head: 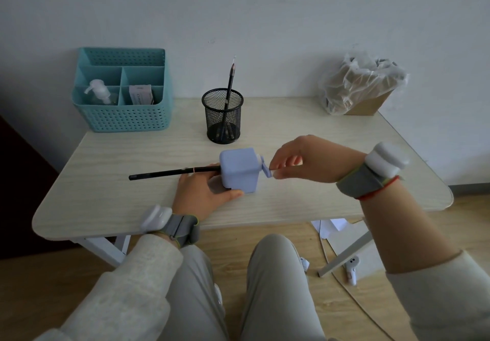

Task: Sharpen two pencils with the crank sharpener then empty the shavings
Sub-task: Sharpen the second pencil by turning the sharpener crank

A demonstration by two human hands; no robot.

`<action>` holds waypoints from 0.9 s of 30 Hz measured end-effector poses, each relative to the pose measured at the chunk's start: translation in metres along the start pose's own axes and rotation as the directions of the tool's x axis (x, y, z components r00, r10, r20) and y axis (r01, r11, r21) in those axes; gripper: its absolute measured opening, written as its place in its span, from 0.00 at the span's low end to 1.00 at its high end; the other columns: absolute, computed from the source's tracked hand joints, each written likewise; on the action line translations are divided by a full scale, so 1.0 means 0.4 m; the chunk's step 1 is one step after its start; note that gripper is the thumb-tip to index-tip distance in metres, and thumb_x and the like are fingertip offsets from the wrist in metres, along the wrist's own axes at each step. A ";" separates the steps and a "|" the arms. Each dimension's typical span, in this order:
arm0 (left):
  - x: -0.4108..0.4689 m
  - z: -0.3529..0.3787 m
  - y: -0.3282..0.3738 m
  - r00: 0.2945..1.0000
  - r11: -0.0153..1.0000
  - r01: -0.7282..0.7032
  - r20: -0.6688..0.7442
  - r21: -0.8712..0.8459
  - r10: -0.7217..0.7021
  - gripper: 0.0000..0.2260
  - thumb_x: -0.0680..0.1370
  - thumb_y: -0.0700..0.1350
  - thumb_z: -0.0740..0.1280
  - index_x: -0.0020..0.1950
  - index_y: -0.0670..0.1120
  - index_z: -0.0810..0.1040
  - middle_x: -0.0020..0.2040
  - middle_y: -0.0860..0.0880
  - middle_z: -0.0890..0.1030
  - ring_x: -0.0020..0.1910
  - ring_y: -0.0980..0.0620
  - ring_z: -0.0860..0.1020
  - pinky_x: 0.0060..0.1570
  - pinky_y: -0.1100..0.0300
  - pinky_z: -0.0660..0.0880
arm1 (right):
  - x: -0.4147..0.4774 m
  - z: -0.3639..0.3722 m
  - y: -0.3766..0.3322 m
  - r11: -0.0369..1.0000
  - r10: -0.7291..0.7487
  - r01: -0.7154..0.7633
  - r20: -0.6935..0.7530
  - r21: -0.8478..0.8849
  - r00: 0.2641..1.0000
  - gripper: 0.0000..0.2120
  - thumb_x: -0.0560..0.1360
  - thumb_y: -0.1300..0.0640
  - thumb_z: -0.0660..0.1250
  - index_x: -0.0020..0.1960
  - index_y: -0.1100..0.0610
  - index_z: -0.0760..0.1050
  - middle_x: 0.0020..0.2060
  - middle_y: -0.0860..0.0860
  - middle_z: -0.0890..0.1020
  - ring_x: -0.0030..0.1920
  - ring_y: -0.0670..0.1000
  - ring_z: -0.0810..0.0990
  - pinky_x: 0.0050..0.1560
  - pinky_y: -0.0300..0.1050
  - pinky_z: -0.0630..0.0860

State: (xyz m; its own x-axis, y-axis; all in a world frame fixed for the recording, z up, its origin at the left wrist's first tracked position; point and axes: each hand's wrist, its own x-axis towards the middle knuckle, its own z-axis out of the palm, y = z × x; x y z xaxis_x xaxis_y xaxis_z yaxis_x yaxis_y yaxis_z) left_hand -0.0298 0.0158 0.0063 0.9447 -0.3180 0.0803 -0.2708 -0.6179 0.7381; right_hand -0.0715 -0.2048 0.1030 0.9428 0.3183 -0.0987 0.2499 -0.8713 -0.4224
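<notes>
1. Lilac plastic was what I watched: the sharpener (240, 172) stood near the middle of the table (106, 181), with a black pencil (169, 174) pushed level into its left face.
2. I judged the step in hand to be cranking on one of the two pencils. The other pencil (230, 86) stood in the mesh cup (222, 118) behind, and I could not tell whether its tip was cut.
3. The left hand (204, 194) gripped the sharpener low down, thumb curled along its front lower edge. The other fingers were hidden behind the body.
4. The right hand (305, 163) pinched the end of the crank (265, 167) between thumb and fingertips, closed on it and holding nothing else.
5. The next move, as I saw it, called for steady turns while the left hand pressed the box down against skidding, then a straight pull on the pencil.
6. Shavings were for later; the lined bin (363, 88) sat at the far right corner, well apart.
</notes>
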 end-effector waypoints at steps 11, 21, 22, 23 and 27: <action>-0.002 -0.002 0.003 1.000 1.000 0.004 0.006 0.015 -0.004 0.17 0.65 0.56 0.75 0.49 0.51 0.81 0.49 0.51 0.84 0.52 0.50 0.79 0.59 0.50 0.72 | 0.110 0.039 -0.004 0.984 0.146 -0.171 -0.306 -0.057 0.941 0.10 0.76 0.56 0.59 0.52 0.55 0.77 0.50 0.54 0.81 0.49 0.56 0.77 0.51 0.50 0.74; -0.003 -0.003 0.003 1.000 0.999 -0.022 0.014 0.046 0.021 0.16 0.65 0.57 0.74 0.49 0.52 0.80 0.49 0.50 0.84 0.52 0.50 0.79 0.58 0.51 0.72 | 0.072 0.120 0.003 0.944 0.215 -0.208 -0.003 -0.257 0.977 0.10 0.75 0.54 0.62 0.49 0.59 0.76 0.48 0.58 0.81 0.49 0.60 0.78 0.44 0.47 0.71; -0.003 -0.003 0.003 1.000 0.999 -0.022 0.011 0.047 0.021 0.17 0.65 0.57 0.74 0.49 0.52 0.80 0.49 0.50 0.84 0.52 0.50 0.79 0.57 0.51 0.72 | 0.058 0.112 -0.004 0.952 0.198 -0.183 0.036 -0.246 0.980 0.10 0.74 0.54 0.62 0.48 0.59 0.77 0.47 0.58 0.82 0.48 0.59 0.79 0.45 0.48 0.73; -0.003 -0.003 0.002 1.000 0.999 -0.022 0.007 0.044 0.021 0.17 0.65 0.56 0.74 0.50 0.52 0.80 0.49 0.50 0.84 0.52 0.50 0.79 0.57 0.51 0.72 | 0.044 0.100 -0.011 0.959 0.178 -0.157 0.066 -0.237 0.982 0.09 0.73 0.54 0.63 0.47 0.59 0.78 0.46 0.57 0.82 0.47 0.58 0.79 0.48 0.50 0.75; -0.001 0.001 0.005 1.000 0.999 -0.008 -0.009 0.037 0.008 0.17 0.65 0.56 0.74 0.50 0.51 0.80 0.51 0.50 0.83 0.53 0.48 0.78 0.60 0.48 0.71 | 0.009 0.034 -0.040 0.972 0.114 -0.088 0.109 -0.220 0.988 0.09 0.73 0.53 0.65 0.47 0.57 0.79 0.45 0.53 0.82 0.46 0.54 0.79 0.52 0.50 0.76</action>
State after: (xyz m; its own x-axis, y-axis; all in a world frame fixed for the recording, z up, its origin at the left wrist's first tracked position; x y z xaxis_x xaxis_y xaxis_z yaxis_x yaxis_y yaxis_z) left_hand -0.0307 0.0144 0.0076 0.9442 -0.3163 0.0922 -0.2845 -0.6417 0.7122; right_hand -0.0749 -0.1846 0.0971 0.9355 0.2560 -0.2436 0.2088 -0.9565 -0.2035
